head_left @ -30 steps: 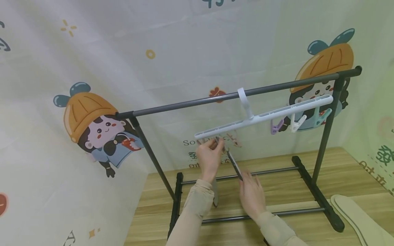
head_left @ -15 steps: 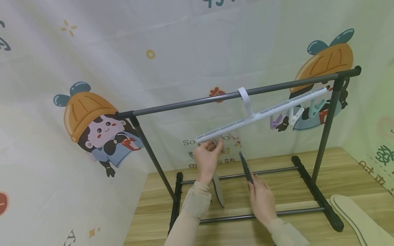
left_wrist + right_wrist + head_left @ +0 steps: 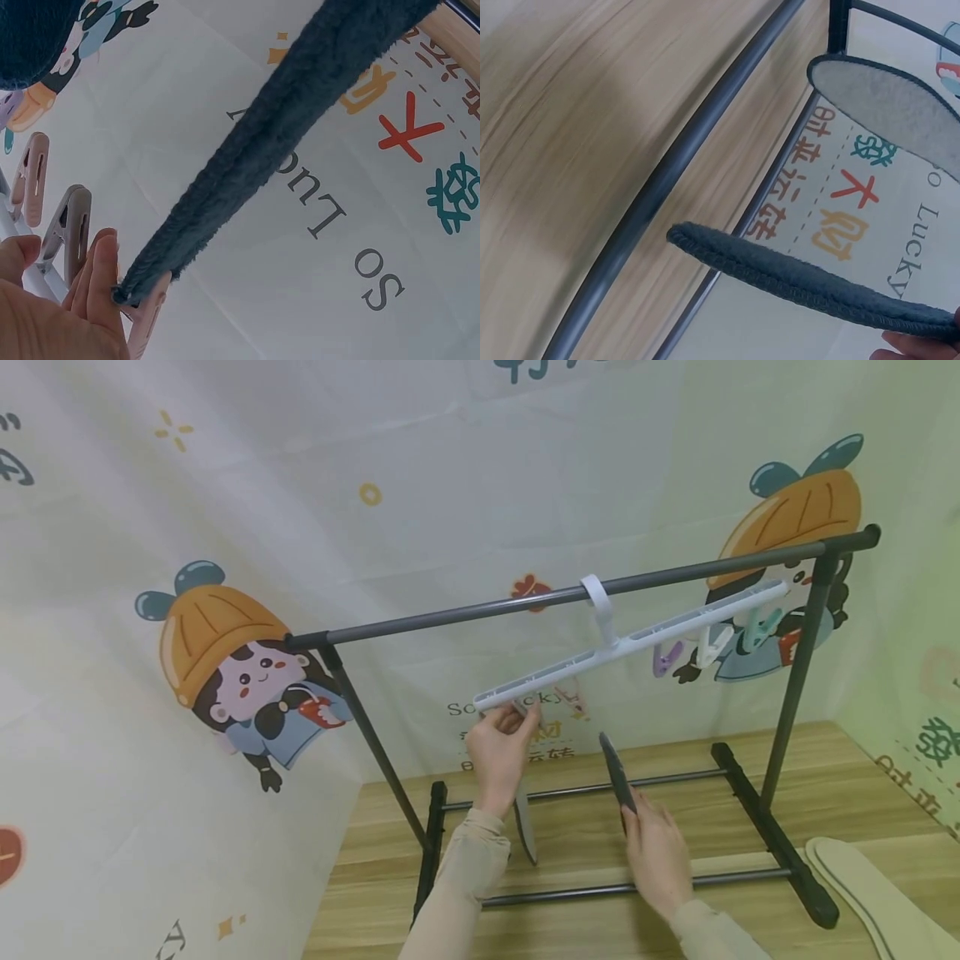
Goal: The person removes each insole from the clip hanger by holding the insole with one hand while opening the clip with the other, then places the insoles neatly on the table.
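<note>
My left hand [image 3: 498, 756] is at the left end of a white clip hanger [image 3: 555, 672]. Its thumb and fingers are around a grey clothes clip [image 3: 71, 232] and seem to pinch it. Just beside them, a pink clip [image 3: 150, 319] bites the end of a dark blue plush insole [image 3: 247, 165], which hangs down; its pale grey side [image 3: 885, 94] shows in the right wrist view. My right hand [image 3: 660, 856] grips a second dark insole [image 3: 617, 772] by its near end, tip up, apart from the hanger.
The hanger hooks over the top bar [image 3: 465, 612] of a black metal rack on a wooden table [image 3: 585, 935]. Purple [image 3: 666, 658], white [image 3: 714, 645] and teal [image 3: 761, 628] clips hang at its right. Cream insoles [image 3: 873, 893] lie at the right. A printed cloth stands behind.
My right hand has drawn back to the right with its insole, away from the left hand. The hanger has turned slightly on its hook. My left hand stays near its end.
</note>
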### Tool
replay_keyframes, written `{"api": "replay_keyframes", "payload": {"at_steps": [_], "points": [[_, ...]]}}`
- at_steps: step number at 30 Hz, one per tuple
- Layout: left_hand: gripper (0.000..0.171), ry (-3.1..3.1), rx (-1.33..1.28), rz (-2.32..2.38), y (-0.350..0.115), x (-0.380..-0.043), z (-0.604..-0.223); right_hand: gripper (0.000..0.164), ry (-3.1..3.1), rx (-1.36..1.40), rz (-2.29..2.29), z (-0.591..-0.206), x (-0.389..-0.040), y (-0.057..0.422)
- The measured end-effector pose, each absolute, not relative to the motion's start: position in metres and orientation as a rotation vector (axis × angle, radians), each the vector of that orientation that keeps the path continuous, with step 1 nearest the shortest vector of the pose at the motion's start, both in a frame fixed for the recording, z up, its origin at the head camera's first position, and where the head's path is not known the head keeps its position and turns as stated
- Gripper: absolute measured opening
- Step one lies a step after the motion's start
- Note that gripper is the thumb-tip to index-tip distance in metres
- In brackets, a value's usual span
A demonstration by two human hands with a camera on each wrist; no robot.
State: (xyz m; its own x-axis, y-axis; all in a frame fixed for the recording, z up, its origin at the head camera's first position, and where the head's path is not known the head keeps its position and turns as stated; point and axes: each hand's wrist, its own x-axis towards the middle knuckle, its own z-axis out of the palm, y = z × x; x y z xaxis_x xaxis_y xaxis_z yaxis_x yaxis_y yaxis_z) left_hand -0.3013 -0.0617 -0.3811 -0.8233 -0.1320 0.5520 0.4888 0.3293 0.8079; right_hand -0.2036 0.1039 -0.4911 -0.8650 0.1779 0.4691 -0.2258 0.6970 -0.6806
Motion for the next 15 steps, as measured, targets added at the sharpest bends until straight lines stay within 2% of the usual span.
{"api": "replay_keyframes", "payload": {"at_steps": [6, 15], "points": [[0.039, -2.121, -0.297, -1.502, -0.064, -0.295, -0.380, 0.029, -2.366, 0.027, 1.027, -0.493, -0.199, 0.114], [0.052, -2.210, -0.242, -1.552, -0.070, -0.279, -0.381, 0.031, -2.348, -0.046, 0.961, -0.492, -0.190, 0.146]]}}
